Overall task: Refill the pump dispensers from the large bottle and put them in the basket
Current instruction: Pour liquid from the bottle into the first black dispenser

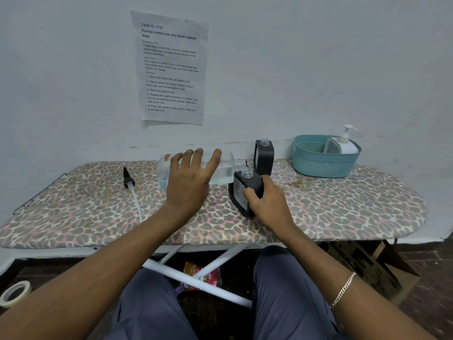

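Where the two grips meet, near the middle of the ironing board (343,217): the large bottle (228,166) is held on its side, with some clear liquid seen inside. Its open neck is turned right, just beside the open neck of the tilted dispenser (253,186).
Left grip (191,182): it is laid over the large bottle with the fingers curled over the far side, so the bottle is gripped.
Right grip (264,202): it is closed round the tilted dispenser, which is black and capless.
Second dispenser (264,155): it is stood upright and capless just behind the tilted one, near the rear edge.
Basket (321,165): it is set near the right rear edge, and a white pump dispenser (344,143) is stood inside it.
Loose pump (128,180): it is laid on the left part of the board, with its tube pointed toward the front edge.
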